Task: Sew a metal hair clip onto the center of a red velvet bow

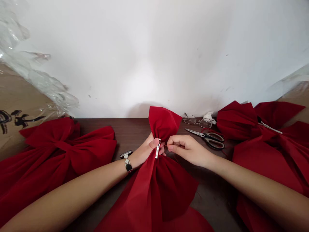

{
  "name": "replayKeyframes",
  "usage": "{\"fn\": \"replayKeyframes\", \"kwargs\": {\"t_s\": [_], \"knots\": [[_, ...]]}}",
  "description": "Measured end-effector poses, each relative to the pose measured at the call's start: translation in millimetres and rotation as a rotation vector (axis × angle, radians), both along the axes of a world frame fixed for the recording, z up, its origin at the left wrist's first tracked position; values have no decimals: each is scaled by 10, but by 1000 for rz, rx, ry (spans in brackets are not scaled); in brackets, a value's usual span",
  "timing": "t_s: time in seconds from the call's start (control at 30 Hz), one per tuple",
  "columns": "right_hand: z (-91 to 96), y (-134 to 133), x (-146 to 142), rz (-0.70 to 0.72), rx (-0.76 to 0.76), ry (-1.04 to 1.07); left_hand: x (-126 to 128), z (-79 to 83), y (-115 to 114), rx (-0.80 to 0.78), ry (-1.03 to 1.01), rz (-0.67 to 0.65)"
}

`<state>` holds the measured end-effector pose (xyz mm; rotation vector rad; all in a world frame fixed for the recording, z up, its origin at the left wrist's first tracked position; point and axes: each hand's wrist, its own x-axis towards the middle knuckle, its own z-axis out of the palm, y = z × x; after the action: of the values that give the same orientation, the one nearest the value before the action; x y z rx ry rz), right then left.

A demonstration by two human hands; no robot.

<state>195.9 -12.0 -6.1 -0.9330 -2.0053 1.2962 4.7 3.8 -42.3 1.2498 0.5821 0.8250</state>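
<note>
Two hands (188, 149), three red bows (164, 122), one scissors (200, 133), one pair of glasses (190, 120).

The red bow (166, 183) is soft matt cloth; the clip (157, 149) is shiny metal; the table (130, 129) is smooth dark wood; the scissors (205, 137) have steel blades and black plastic handles; the wrap (41, 80) is glossy clear plastic; the carton (16, 93) is matt brown cardboard.
</note>
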Motion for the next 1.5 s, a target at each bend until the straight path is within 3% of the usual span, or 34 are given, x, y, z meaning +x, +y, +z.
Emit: {"fn": "replayKeyframes", "kwargs": {"t_s": [0.43, 0.63, 0.83, 0.93, 1.03, 1.13, 1.27, 1.4, 1.5], "knots": [[-74, 15, -50, -18, 123, -36, 39, 27, 106, -73, 24, 133], [-80, 139, -205, -5, 128, -80, 42, 66, 253, -14, 25, 241], [-138, 259, -391, -142, 123, -61, 70, 72, 325, 40, 19, 307], [-96, 282, -356, -75, 111, -33, 56, 44, 334, 47, 4, 335], [3, 342, -241, 15, 92, -32, 35, 3, 350, 3, -15, 294], [38, 469, -105, 52, 61, -121, 27, -40, 378, -84, -40, 163], [-86, 663, 27, -55, 59, -353, 31, -52, 398, -155, -116, 52], [-186, 768, 98, -197, 119, -587, 36, 7, 362, -172, -184, 57], [-155, 803, 165, -242, 134, -690, 37, 42, 336, -177, -213, 71]]}}
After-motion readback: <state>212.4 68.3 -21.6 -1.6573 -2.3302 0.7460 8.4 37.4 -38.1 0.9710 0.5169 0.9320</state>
